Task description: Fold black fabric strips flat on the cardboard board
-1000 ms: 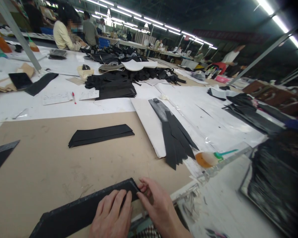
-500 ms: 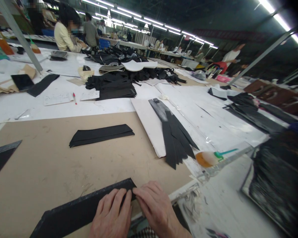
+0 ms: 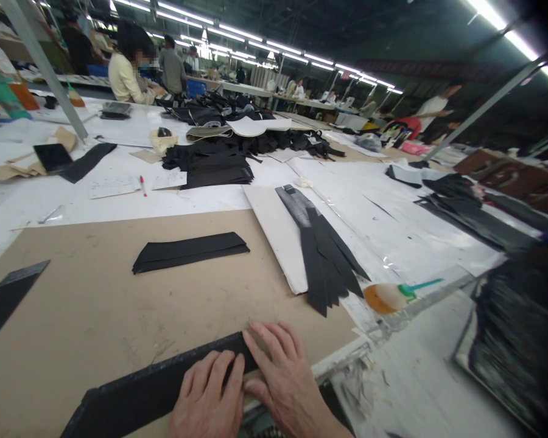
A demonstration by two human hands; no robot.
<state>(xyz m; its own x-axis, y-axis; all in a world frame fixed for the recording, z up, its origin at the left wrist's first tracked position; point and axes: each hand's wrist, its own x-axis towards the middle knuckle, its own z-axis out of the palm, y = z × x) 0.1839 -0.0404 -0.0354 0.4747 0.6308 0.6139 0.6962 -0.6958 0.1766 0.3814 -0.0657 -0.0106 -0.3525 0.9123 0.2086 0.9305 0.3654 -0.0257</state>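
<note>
A long black strip (image 3: 137,389) lies flat on the brown board (image 3: 119,322), slanting up to the right. My left hand (image 3: 210,389) rests on its right part, fingers laid on the material. Beside it, my right hand (image 3: 283,377) touches the strip's right end, its fingers and thumb apart. Farther up the board lies a small stack of black pieces (image 3: 192,251). Another black piece (image 3: 13,295) sits at the left edge. Several black strips (image 3: 324,255) fan out over a white panel (image 3: 274,234) on the right.
A bottle of orange liquid (image 3: 386,298) lies at the table's right edge. Black pieces are piled (image 3: 219,161) on the white table, near a red pen (image 3: 143,185). A dark bundle (image 3: 520,328) stands at the right. People work in the background.
My right hand's fingers have spread from a pinch at the strip's end and moved slightly up. The whole view has shifted a little; the left hand stays on the strip.
</note>
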